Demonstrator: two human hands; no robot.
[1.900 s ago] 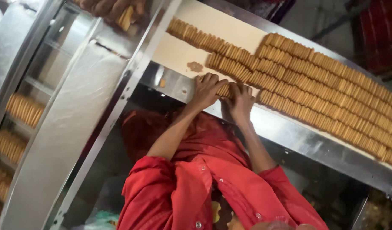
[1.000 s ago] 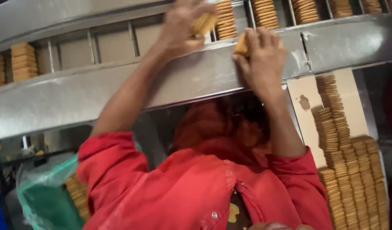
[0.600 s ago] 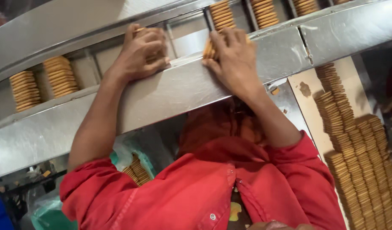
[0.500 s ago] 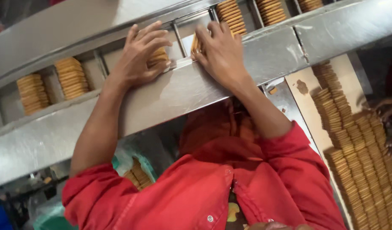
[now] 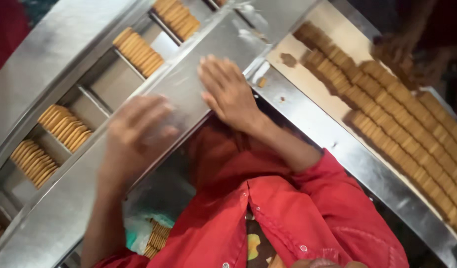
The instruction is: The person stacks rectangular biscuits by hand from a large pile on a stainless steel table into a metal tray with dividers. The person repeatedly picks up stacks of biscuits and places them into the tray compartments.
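Half a second earlier both hands pressed biscuit stacks into the slotted channel; by this moment they had pulled back onto the bare steel rail [image 5: 198, 84]. Left hand [image 5: 136, 136], mid-left, was motion-blurred, fingers spread, holding nothing as far as it showed. Right hand [image 5: 228, 92], centre, lay flat and open, empty. Biscuit stacks [image 5: 139, 51] sat in the compartments at upper left, released. Rows of biscuits [image 5: 402, 114] covered the conveyor belt [image 5: 337, 34] at right. Another person's hand [image 5: 399, 49] worked at upper right.
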